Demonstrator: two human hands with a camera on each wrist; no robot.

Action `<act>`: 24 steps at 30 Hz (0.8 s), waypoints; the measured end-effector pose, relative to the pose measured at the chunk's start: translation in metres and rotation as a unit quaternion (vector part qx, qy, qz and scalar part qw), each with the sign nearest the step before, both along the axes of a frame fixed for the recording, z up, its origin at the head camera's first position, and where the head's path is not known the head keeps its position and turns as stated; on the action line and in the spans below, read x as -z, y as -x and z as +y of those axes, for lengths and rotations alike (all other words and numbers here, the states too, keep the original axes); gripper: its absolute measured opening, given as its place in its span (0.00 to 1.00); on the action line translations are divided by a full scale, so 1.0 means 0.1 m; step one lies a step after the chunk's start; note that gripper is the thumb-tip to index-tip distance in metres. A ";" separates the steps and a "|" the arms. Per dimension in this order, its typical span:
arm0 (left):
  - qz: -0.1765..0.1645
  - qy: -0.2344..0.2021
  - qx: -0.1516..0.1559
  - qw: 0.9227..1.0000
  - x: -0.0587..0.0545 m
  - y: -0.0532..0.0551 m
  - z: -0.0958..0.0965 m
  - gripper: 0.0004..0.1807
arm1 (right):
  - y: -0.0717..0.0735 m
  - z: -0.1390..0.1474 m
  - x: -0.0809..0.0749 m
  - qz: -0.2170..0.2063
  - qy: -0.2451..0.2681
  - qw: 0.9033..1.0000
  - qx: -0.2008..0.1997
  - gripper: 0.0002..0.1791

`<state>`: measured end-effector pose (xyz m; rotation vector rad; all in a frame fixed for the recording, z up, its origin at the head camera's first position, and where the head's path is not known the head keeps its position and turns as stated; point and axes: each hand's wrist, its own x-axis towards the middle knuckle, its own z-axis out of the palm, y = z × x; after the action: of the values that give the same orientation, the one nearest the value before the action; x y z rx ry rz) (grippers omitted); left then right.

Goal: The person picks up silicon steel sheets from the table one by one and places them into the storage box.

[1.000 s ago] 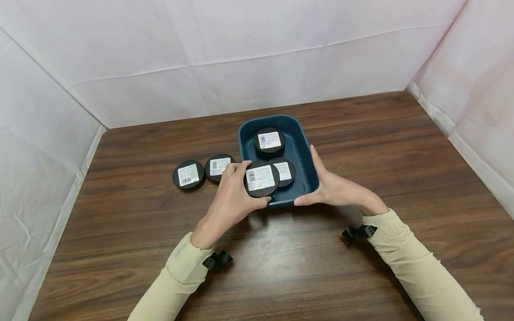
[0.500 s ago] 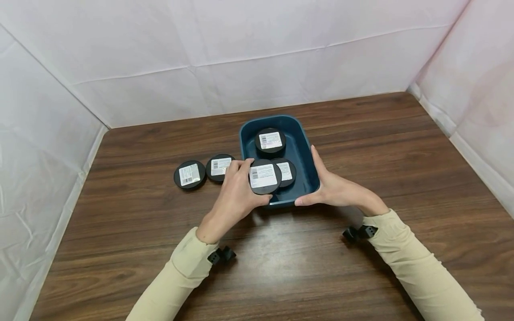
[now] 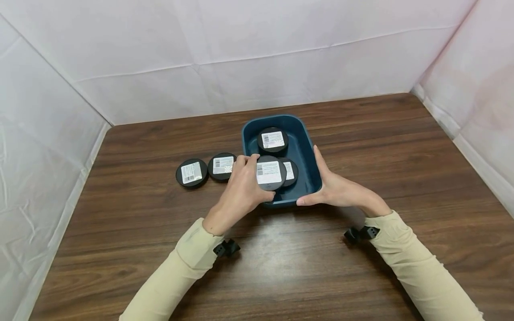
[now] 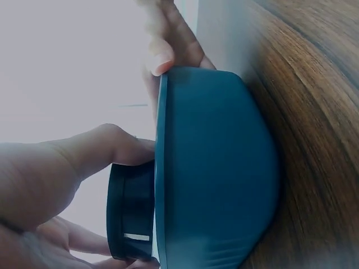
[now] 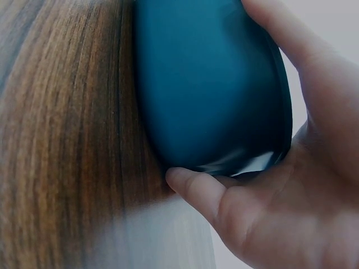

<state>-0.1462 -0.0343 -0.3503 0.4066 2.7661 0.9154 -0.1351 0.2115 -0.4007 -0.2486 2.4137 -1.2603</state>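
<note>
My left hand [image 3: 246,183] grips a round black container [image 3: 269,174] with a white barcode label, thumb at the near side and fingers at the far side. It is held over the left part of a blue tray [image 3: 305,147]. In the left wrist view the black container [image 4: 132,210] is at the level of the tray's rim [image 4: 161,168]. My right hand [image 3: 337,187] holds the tray's near right corner, thumb along the front and fingers along the right side. Inside the tray are a black container [image 3: 273,140] at the back and another [image 3: 291,171], partly hidden under the held one.
Two more labelled black containers, one farther left [image 3: 192,173] and one [image 3: 222,166] partly behind my left hand, lie on the brown wooden table [image 3: 401,178] left of the tray. White cloth walls [image 3: 257,53] stand behind and at both sides.
My left hand has moved a little right and away from me with the black container, farther over the tray. My right hand keeps its hold on the tray's corner.
</note>
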 end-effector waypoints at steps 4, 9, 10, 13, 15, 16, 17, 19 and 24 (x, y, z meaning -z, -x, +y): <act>-0.010 0.007 -0.005 1.000 -0.02 0.02 0.05 0.52 | 0.01 0.00 0.00 0.004 0.006 1.000 -0.003 0.77; -0.021 0.013 -0.002 1.000 -0.01 0.05 0.12 0.52 | 0.00 0.00 0.00 0.000 0.010 1.000 -0.005 0.77; -0.023 0.015 0.000 1.000 0.00 0.05 0.13 0.52 | 0.00 0.00 0.00 0.000 0.011 1.000 -0.005 0.77; -0.027 0.022 0.004 0.999 0.01 0.07 0.16 0.52 | 0.00 -0.01 -0.02 -0.003 0.013 1.000 -0.003 0.77; -0.025 0.027 0.007 0.999 0.02 0.08 0.18 0.51 | 0.00 -0.01 -0.02 -0.004 0.012 1.000 -0.002 0.76; -0.024 0.029 0.009 0.999 0.02 0.09 0.18 0.51 | 0.00 -0.01 -0.02 -0.006 0.011 1.000 -0.001 0.76; -0.024 0.031 0.011 0.999 0.02 0.09 0.19 0.51 | 0.00 -0.01 -0.03 -0.007 0.011 1.000 -0.001 0.76; -0.023 0.037 0.015 0.999 0.02 0.10 0.20 0.51 | 0.00 -0.01 -0.03 -0.009 0.009 1.000 -0.002 0.76; -0.029 0.044 0.022 0.998 0.03 0.12 0.24 0.51 | -0.01 0.00 -0.03 -0.008 0.007 1.000 -0.005 0.75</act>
<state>-0.1585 -0.0106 -0.3529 0.4166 2.7223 0.7791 -0.1337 0.2113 -0.3974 -0.2526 2.3889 -1.2695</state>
